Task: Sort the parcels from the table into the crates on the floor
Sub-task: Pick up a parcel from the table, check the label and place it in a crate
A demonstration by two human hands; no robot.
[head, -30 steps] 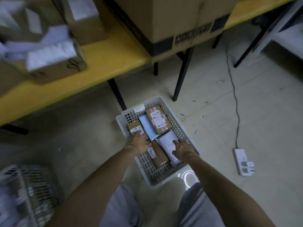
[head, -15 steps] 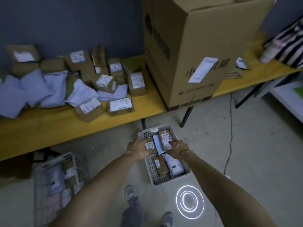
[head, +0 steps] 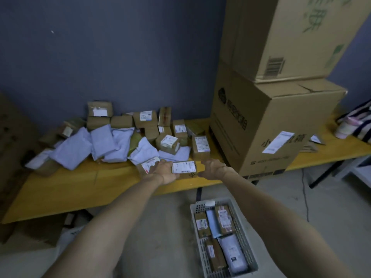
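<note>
Both arms reach over the front edge of the yellow surface point(head: 84, 189). The left hand point(head: 162, 171) rests on a small brown box point(head: 184, 169) near that edge; I cannot tell if its fingers grasp it. The right hand point(head: 213, 169) is just beside the box, fingers loosely curled and holding nothing. More parcels point(head: 120, 141) lie piled toward the back edge. A white crate point(head: 249, 255) on the floor holds several parcels.

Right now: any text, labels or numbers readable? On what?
Lower big carton: large printed characters, cut by a white label; "小" is the only one I can read.
Upper big carton: green print and a barcode, unreadable.
Parcel between the hands: label too blurred.
Parcels in the crate: labels too small.
</note>
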